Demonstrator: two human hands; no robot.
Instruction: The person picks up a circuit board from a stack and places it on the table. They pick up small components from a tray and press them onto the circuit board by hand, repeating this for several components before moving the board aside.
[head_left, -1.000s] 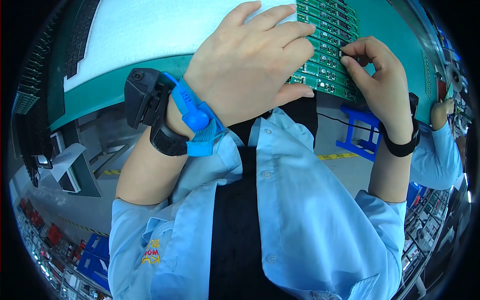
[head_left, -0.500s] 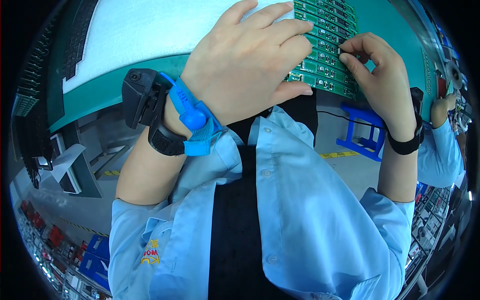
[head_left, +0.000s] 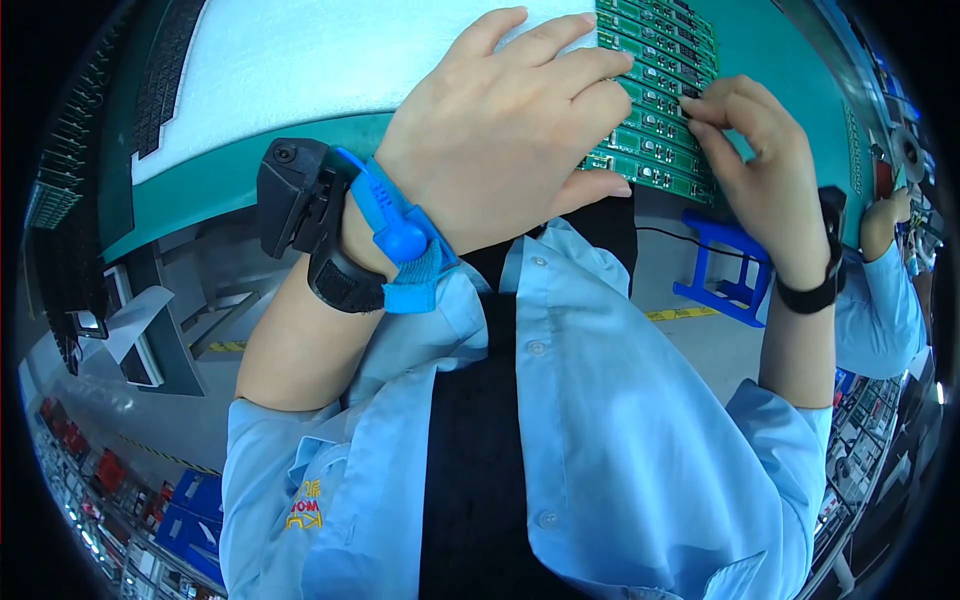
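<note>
Several narrow green circuit boards lie side by side in a panel on the green bench top, carrying small components. My left hand rests across their left part with its fingers spread, the fingertips touching the boards. On that wrist are a blue wrist strap and a black device. My right hand is at the boards' right part, thumb and forefinger pinched at a small dark component. Whether the component is held or only touched is hard to see. A white foam sheet lies beneath and beyond my left hand.
A blue stool stands below the bench edge. Racks with upright boards are at the far left. Another person's arm shows at the right. Blue bins stand at the lower left. A thin black cable runs near the stool.
Both hands have shifted slightly right and toward me in the picture. The right thumb and forefinger stay pinched over the boards, and the left hand stays spread on them.
</note>
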